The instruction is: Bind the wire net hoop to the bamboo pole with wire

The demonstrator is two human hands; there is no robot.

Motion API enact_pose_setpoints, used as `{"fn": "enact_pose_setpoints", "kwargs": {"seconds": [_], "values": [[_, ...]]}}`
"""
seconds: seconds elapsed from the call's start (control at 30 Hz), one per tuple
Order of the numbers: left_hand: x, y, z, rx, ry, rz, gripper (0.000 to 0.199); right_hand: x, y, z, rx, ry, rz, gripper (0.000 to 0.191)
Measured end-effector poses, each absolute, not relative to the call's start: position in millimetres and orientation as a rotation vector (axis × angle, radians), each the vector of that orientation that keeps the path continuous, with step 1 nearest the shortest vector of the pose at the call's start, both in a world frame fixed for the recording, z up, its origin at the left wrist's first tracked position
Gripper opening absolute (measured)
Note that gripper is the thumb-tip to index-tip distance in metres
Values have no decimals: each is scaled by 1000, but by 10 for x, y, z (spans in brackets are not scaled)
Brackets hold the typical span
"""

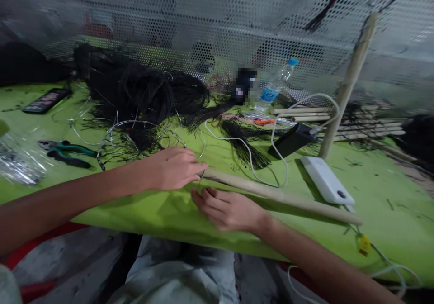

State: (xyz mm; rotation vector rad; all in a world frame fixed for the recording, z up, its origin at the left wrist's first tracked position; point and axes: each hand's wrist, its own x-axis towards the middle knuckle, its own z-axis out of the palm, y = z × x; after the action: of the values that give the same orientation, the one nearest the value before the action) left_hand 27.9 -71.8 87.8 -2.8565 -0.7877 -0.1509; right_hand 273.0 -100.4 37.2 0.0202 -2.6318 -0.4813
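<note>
A pale wooden stick (251, 186) lies across the green table top, slanting from the middle down to the right. My left hand (172, 168) is closed on its left end, with thumb and fingers pinched there. Just below that end is my right hand (227, 208), its fingers curled together near a thin strand that hangs from the stick. Whether the right fingers hold this strand is too fine to make out. Beyond my left hand lie loops of silvery wire (111, 132) tangled with black strands. A short bundle of black threads (246, 145) rests beyond the stick.
Green-handled pliers (69, 152), a phone (45, 101) and clear plastic packaging (20, 163) lie left. A black hair-like heap (135, 91) sits behind. To the right are a white power bank (326, 180), a black box (293, 140), a bottle (274, 87) and an upright pole (349, 82).
</note>
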Motion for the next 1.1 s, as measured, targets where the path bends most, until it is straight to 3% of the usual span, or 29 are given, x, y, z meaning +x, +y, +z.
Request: {"fn": "enact_pose_setpoints", "kwargs": {"seconds": [0.13,0.3,0.47,0.6,0.73,1.1], "values": [[229,-801,868,-2712,-611,-333,29,2961,-1121,537,-223,-2487,-150,11],[212,-985,939,-2467,-464,-456,25,3071,-599,721,-1042,-2361,603,46],[184,-1063,928,-2364,-392,-449,29,2797,-124,687,-1191,-2421,1695,58],[144,-1043,832,-2389,-407,-446,33,2587,-109,618,-1152,-2259,2228,59],[149,-1057,797,-2378,-404,-437,34,2465,-101,575,-1178,-2163,2402,48],[146,-1035,761,-2337,-358,-397,38,2361,-64,450,-1367,-2167,2200,38]]}}
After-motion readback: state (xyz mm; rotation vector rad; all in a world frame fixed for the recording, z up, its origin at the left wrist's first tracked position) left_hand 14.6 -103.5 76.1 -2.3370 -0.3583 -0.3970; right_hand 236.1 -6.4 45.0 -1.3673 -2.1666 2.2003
